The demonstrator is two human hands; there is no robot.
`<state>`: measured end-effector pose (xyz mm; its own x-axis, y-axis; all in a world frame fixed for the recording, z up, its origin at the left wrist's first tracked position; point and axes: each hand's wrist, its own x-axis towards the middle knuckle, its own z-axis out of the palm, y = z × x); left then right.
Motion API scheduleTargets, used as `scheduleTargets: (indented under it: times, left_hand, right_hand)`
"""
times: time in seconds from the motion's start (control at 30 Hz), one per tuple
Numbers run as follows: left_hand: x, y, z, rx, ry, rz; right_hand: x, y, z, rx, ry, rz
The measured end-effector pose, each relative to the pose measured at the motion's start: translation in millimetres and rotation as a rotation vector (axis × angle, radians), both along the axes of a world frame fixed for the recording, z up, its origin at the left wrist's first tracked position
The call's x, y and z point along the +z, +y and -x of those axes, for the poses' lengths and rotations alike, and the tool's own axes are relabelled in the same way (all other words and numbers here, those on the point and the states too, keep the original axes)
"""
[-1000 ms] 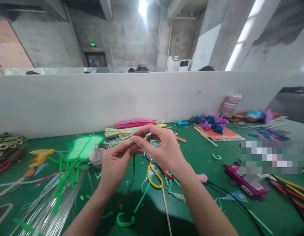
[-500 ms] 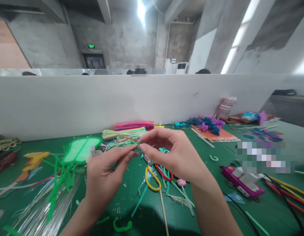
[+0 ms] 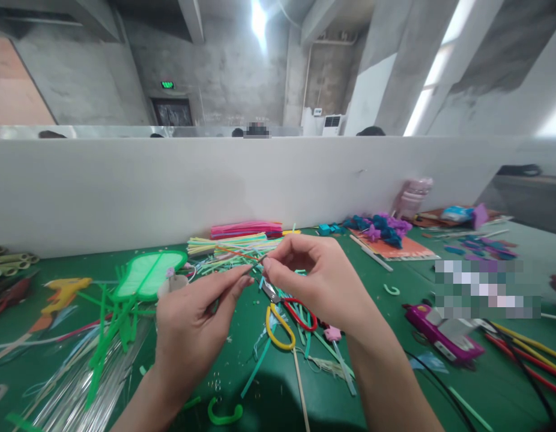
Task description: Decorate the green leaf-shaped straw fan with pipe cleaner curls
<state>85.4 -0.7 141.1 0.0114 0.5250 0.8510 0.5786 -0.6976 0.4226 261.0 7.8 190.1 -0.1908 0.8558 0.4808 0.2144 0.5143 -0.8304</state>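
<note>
**Thin dark wire pinched between both hands**

Green curl (image 3: 224, 413) lies nearest. Above the table (image 3: 395, 372), left hand (image 3: 192, 324) and right hand (image 3: 318, 282) each pinch the wire (image 3: 253, 268), fingertips close, steadying it. Scissors (image 3: 284, 318) lie beneath; pink strips (image 3: 246, 229) farther back.

A single view comes from a camera on the person's head, looking forward and slightly down across the green table (image 3: 386, 360). It sits close above the left hand (image 3: 192, 324) and right hand (image 3: 323, 282), raised mid-frame. Ahead, it faces a white partition (image 3: 125, 186), with concrete walls and ceiling above it.
</note>
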Motion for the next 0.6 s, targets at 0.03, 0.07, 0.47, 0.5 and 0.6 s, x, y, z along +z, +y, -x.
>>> scheduleTargets:
  times: [0.03,0.07,0.47,0.5,0.6]
  left_hand:
    - [-0.7,0.1,0.1,0.023,0.031,-0.042]
    - [-1.3,0.3,0.3,0.047,0.071,-0.093]
    - [1.2,-0.9,-0.4,0.156,0.231,-0.205]
    - [1.4,-0.4,0.1,0.165,0.224,-0.197]
    - [2.3,0.3,3.6,0.195,0.194,-0.141]
  right_hand:
    - [0.2,0.4,0.7,-0.014,0.004,0.018]
    - [0.5,0.9,1.3,-0.029,0.007,0.036]
    - [-3.1,4.8,5.0,-0.149,-0.003,-0.032]
    - [-2.9,5.5,3.8,-0.187,0.001,-0.062]
    - [-1.1,5.5,-1.7,-0.235,0.001,-0.145]
